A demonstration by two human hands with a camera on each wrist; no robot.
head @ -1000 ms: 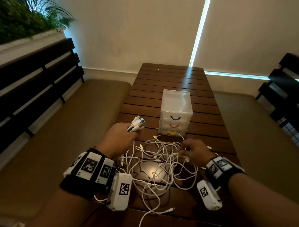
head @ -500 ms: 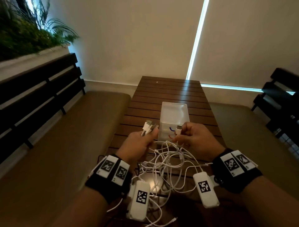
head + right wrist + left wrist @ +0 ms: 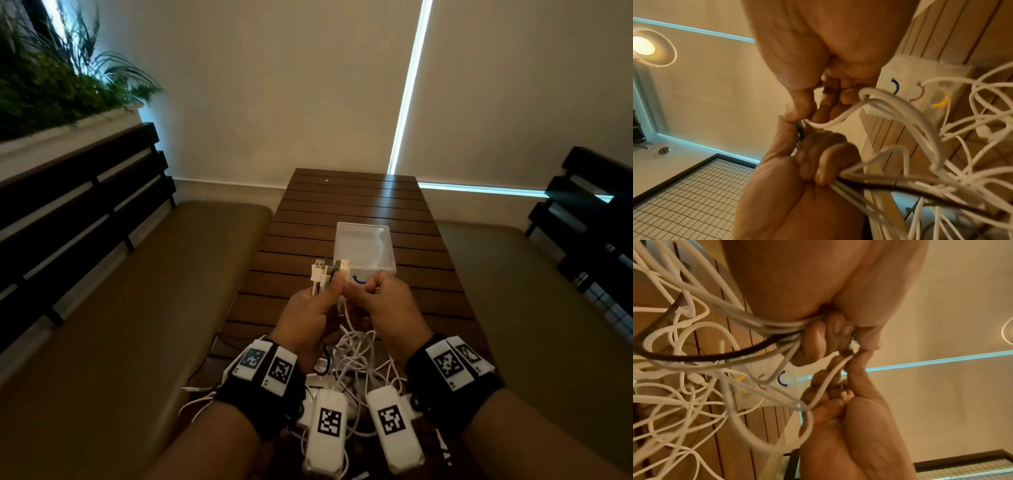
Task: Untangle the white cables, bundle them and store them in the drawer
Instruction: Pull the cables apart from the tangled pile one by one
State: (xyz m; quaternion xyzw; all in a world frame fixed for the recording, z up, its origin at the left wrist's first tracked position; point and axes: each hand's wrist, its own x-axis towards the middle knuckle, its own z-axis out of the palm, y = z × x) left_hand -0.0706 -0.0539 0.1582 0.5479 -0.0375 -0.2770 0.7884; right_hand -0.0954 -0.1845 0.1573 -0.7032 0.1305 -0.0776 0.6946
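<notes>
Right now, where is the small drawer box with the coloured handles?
In the head view the drawer box stands on the wooden table, centre, just behind both hands; the left hand holds cable plugs before it.

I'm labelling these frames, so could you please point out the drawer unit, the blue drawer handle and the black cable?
drawer unit (image 3: pixel 364 245): head view, translucent top.
blue drawer handle (image 3: pixel 781 378): left wrist view, mid-arc.
black cable (image 3: pixel 890 184): right wrist view, middle stretch.

Right hand (image 3: pixel 818 56) is pinching a white cable (image 3: pixel 840 119) at centre; left hand (image 3: pixel 807 178), at six o'clock, is gripping white cables (image 3: pixel 941 146).
</notes>
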